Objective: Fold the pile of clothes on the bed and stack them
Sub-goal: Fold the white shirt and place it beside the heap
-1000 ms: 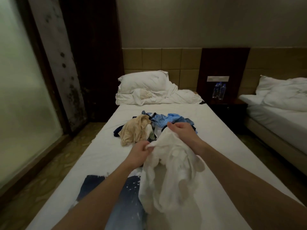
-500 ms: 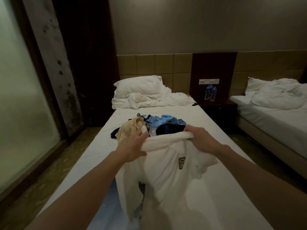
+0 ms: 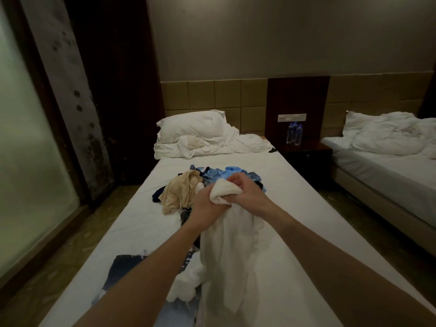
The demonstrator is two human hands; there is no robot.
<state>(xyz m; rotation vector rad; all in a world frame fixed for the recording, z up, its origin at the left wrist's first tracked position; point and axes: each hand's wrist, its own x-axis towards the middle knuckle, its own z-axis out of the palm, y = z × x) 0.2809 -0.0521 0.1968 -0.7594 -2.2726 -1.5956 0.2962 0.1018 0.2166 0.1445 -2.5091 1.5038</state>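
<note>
Both hands are holding one white shirt (image 3: 226, 251) up over the middle of the bed (image 3: 141, 227). The left hand (image 3: 207, 204) and the right hand (image 3: 245, 192) are close together, almost touching, and each one is squeezing the bunched top of the shirt. The rest of the shirt is hanging down toward the near end of the bed, all loose and wrinkly.

The pile of clothes (image 3: 200, 182) is waiting just behind the hands, nearer the pillow (image 3: 191, 126). A tan piece and some blue pieces are showing in it. A dark and light blue piece (image 3: 122, 265) is lying flat by the bed's near left edge, under the left arm.

It looks like the person is getting the shirt ready for folding, with most of the pile not done yet. Next, the hands probably need to be moving apart to find the shoulders, then laying the shirt flat on a bare part of the bed.
</note>
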